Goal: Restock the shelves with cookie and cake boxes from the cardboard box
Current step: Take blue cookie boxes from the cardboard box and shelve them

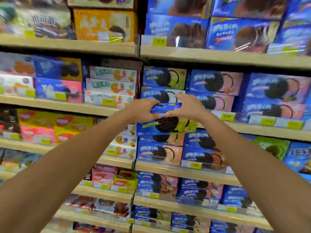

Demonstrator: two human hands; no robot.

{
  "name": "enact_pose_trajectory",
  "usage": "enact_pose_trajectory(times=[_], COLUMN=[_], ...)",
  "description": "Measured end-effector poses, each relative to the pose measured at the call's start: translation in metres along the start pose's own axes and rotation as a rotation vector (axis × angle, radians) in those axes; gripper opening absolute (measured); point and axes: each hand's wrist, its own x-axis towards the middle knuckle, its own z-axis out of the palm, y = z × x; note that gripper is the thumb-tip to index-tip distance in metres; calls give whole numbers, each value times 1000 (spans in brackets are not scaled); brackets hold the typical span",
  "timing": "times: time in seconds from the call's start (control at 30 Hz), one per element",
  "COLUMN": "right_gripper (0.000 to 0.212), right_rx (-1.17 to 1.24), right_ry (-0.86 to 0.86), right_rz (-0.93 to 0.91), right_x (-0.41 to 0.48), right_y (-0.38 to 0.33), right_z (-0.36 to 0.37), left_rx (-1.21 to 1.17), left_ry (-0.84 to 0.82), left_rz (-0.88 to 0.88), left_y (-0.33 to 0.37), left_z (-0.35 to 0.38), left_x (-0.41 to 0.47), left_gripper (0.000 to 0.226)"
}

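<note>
- I think the step now is to put this cookie box [168,126] on the shelf [252,131] with the others like it.
- To do it well, I should keep the box flat, with the cookie picture facing out.
- The stack of blue boxes [164,78] just behind my hands looks like the right spot. The top box there has the same green side.
- The gap there looks small, so I should slide the box in slowly and not bump the boxes beside it.
- I should push it back until its front lines up with the other fronts.
- My left hand [142,111] grips the left end of the box, with the fingers curled over the top.
- My right hand [187,106] grips the right end the same way.
- My hands are close together and the thumbs almost meet in the middle.
- The box is up in the air in front of the shelf. It is not resting on it yet.
- I cannot see the cardboard box.
</note>
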Motion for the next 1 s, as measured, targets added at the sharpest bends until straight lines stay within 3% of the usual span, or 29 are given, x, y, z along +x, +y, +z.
enact_pose_trajectory(times=[0.07, 0.17, 0.23, 0.3, 0.33, 0.4, 0.47, 0.57, 0.8, 0.9, 1.0], right_gripper=[104, 104, 83, 47, 39, 43, 48, 58, 77, 60, 62], right_rx=[1, 410, 663, 713, 724, 773, 825, 912, 944, 909, 816], right_ry=[208, 293, 251, 232, 229, 242, 305, 351, 382, 394, 433], right_rz=[57, 145, 171, 142, 140, 170, 195, 247, 349, 333, 345], right_x=[10, 23, 31, 37, 40, 46, 54, 64, 90, 105, 118], right_y=[2, 11, 22, 32, 35, 37, 38, 37, 31, 34, 41], right_z=[-16, -29, -38, -45, -47, -47, -48, -44, -26, -15, -9], left_rx=[-17, -269, -480, -567, -587, -608, -661, -857, -1144, -1198, -1166], left_ry=[34, 74, 75, 76, 86, 160, 366, 586, 529, 539, 505], left_rz=[-78, -173, -182, -175, -183, -242, -323, -456, -632, -632, -641], left_y=[-3, -4, -7, -11, -13, -15, -15, -17, -32, -46, -57], left_z=[-21, -41, -49, -51, -50, -45, -42, -37, -13, -4, 2], left_x=[10, 20, 29, 35, 38, 45, 52, 58, 82, 93, 105], left_gripper=[66, 63, 58, 55, 55, 59, 57, 27, 14, 32, 45])
